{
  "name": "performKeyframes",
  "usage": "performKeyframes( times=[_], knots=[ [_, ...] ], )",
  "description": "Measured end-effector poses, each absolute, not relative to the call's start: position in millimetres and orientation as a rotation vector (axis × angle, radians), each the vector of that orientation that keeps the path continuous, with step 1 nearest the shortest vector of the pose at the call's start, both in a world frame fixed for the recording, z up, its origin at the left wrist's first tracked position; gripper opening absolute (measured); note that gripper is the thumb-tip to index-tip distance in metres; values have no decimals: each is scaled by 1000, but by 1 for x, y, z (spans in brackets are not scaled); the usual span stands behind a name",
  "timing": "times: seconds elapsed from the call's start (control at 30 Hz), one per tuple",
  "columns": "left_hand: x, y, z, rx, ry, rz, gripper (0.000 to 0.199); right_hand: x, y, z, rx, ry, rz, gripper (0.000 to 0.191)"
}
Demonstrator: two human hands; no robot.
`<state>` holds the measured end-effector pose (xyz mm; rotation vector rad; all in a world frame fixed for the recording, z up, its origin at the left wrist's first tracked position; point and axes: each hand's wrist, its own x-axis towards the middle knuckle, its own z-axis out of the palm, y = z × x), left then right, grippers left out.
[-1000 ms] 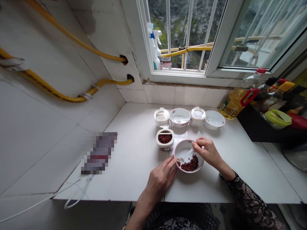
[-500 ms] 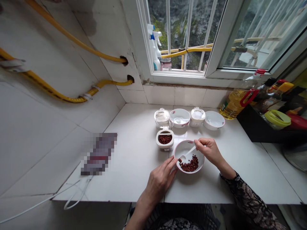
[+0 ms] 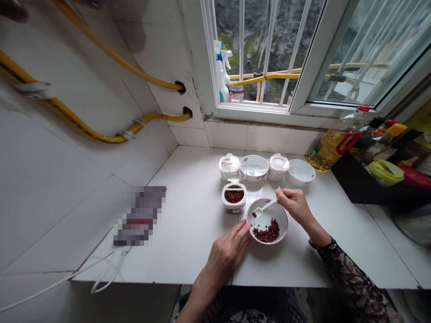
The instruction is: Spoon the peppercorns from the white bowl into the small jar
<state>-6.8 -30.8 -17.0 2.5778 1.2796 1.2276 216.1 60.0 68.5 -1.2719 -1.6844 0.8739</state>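
My right hand [image 3: 293, 205] is closed, pinching the handle of a small white spoon [image 3: 268, 205] over a white bowl [image 3: 283, 215]. A few dark red grains lie in the spoon's scoop, near the bowl's upper left inside wall. Sichuan peppercorns [image 3: 267, 233], by their look, are heaped in the lower part of the bowl. My left hand [image 3: 226, 252] steadies the bowl, its fingers on the left rim and the thumb low against the outer side. Left of the bowl's top stands a seasoning jar [image 3: 234, 204], lid up, holding the same dark red peppercorns.
Behind are two lidded jars [image 3: 229, 167] [image 3: 279, 165] and two white bowls [image 3: 254, 175] [image 3: 301, 172]. An oil bottle [image 3: 328, 148] and a black box [image 3: 352, 179] of condiments stand right. A blurred-out object [image 3: 141, 215] with a white cable [image 3: 109, 278] lies left.
The spoon has risen from the peppercorns toward the bowl's upper left wall, carrying a few grains. My left hand stays at the rim. The camera view has shifted slightly.
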Motion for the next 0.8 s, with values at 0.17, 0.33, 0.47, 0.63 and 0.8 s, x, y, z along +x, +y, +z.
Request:
performKeyframes(
  times=[0.17, 0.33, 0.47, 0.63, 0.8],
  knots=[
    [-7, -30, -17, 2597, 1289, 1243, 33, 197, 81, 91, -1193, -1772, 589, 49],
    [-7, -30, -16, 2601, 1279, 1247, 34, 169, 85, 102, -992, -1996, 1, 43],
    [-7, -30, -16, 2588, 1284, 1248, 37, 162, 77, 100, -875, -2194, -220, 39],
    [-7, -30, -15, 2594, 1269, 1241, 38, 184, 72, 103, -906, -2075, -216, 39],
    [-7, -31, -13, 2593, 1263, 1239, 40, 219, 70, 101, -962, -2231, -51, 43]
  ],
)
